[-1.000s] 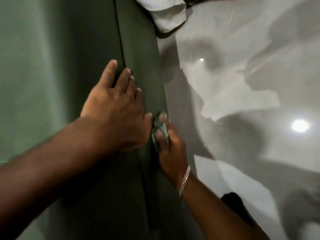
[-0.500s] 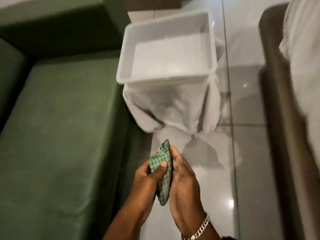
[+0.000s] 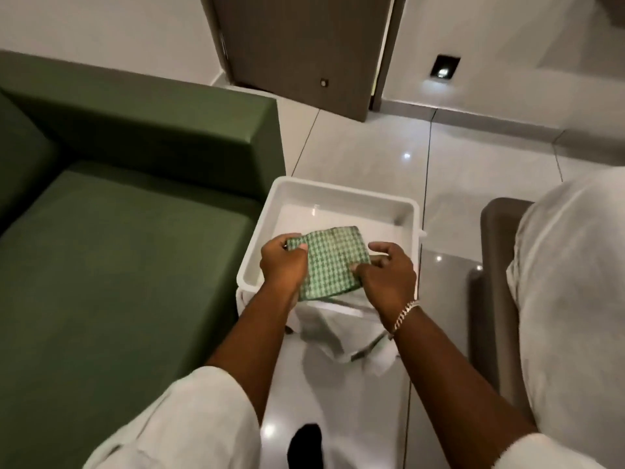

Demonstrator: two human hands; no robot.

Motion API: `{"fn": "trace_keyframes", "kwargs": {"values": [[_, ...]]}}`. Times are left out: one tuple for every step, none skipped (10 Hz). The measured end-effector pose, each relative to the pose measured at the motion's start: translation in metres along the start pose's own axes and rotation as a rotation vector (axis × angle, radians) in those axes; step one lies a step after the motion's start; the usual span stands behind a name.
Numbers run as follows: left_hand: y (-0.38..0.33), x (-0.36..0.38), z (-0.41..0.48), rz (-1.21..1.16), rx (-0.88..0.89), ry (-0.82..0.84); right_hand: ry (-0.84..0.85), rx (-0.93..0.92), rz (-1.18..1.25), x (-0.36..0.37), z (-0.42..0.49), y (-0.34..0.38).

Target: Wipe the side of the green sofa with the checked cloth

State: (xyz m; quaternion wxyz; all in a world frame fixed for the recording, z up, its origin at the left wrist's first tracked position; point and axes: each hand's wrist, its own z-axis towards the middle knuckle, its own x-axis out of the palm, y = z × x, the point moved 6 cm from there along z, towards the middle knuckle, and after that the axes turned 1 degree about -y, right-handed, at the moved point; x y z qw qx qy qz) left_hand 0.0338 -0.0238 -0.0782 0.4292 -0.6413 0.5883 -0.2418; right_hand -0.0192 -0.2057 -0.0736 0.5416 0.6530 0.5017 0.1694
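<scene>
The green-and-white checked cloth (image 3: 333, 262) is folded flat and held between both hands above a white tray. My left hand (image 3: 283, 265) grips its left edge, and my right hand (image 3: 387, 275) pinches its right edge, a silver bracelet on that wrist. The green sofa (image 3: 118, 258) fills the left of the view, its seat cushion beside my left arm and its armrest (image 3: 189, 130) behind. Its outer side, facing the tray, is mostly hidden from this angle.
The white plastic tray (image 3: 402, 206) stands on a stand draped with white cloth (image 3: 341, 336), right next to the sofa. A brown chair with white fabric (image 3: 568, 299) is on the right. Glossy floor tiles (image 3: 365, 157) lead to a dark door (image 3: 297, 45).
A second ago my right hand pressed the bunched cloth on the sofa's side with my left hand flat beside it. Both hands then lifted away and spread the cloth flat over the tray.
</scene>
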Motion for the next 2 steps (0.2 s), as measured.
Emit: {"fn": "trace_keyframes", "kwargs": {"values": [[-0.005, 0.002, 0.03, 0.14, 0.047, -0.01, -0.004, 0.027, -0.105, 0.023, 0.018, 0.004], [-0.018, -0.017, 0.029, 0.294, 0.198, -0.016, 0.017, 0.083, -0.24, 0.015, 0.002, 0.005]]}}
